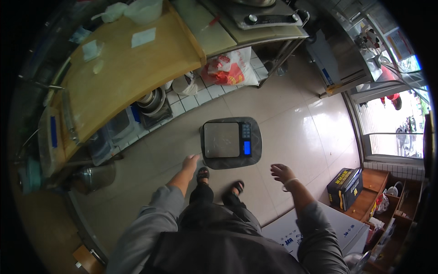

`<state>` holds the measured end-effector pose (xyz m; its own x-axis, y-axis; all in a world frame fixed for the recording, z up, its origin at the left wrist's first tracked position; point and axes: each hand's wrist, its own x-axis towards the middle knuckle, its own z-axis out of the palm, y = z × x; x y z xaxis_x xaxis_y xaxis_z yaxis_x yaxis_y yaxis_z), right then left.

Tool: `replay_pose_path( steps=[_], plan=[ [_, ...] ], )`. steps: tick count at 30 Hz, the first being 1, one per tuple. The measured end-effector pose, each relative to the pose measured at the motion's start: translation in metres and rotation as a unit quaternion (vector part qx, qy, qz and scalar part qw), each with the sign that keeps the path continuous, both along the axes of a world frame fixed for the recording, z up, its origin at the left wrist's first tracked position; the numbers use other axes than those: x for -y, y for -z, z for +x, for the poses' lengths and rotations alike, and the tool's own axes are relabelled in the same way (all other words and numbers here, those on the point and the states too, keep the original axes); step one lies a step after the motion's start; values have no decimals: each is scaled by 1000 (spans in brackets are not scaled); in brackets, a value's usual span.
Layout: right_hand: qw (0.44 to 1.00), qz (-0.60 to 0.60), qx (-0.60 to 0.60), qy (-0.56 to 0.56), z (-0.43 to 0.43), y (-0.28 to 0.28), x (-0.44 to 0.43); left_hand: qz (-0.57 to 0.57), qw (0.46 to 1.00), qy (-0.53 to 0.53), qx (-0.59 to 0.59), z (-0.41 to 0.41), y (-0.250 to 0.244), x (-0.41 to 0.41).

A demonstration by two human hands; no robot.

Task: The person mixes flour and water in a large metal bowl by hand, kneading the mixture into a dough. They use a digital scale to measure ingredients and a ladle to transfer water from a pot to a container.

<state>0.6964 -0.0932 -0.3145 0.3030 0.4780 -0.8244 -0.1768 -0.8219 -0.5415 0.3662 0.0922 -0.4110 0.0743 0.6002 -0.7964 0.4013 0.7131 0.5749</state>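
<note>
A digital kitchen scale [221, 140] with a steel plate and a lit blue display [247, 148] rests on a dark stool [254, 161] in front of me. Nothing lies on its plate. My left hand [191, 163] is near the left front corner of the stool, its fingers mostly turned from view. Whether it touches the stool's edge I cannot tell. Off to the right of the stool, my right hand [282, 173] hangs in the air with loosely bent fingers and holds nothing. A pale bracelet [287, 185] circles that wrist.
A wooden worktop [137, 68] curves along the left, bearing a white bowl [143, 10]. Below it are stacked metal bowls [152, 102] and a printed sack [236, 68]. An induction cooker [270, 19] stands beyond. On the right are a white chest [308, 233] and a black box [345, 188].
</note>
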Motion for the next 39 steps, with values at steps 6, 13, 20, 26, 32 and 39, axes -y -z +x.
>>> replay_pose_path(
  steps=[6,13,20,26,32,39],
  plan=[
    [996,-2,20,91,-3,177,-72,-25,998,-16,54,34,27,-29],
    [954,39,285,-81,3,248,-85,-90,992,-79,45,43,78,-14],
    [990,55,129,-18,21,253,-85,164,986,-5,-13,53,72,-11],
    [966,112,220,77,4,205,-47,187,982,20,32,63,23,-1],
    [945,247,38,209,-17,41,-59,199,969,-7,143,45,-115,-4],
    [946,291,-135,-47,-81,-142,-155,300,943,-26,142,-36,-262,-140]
  ],
)
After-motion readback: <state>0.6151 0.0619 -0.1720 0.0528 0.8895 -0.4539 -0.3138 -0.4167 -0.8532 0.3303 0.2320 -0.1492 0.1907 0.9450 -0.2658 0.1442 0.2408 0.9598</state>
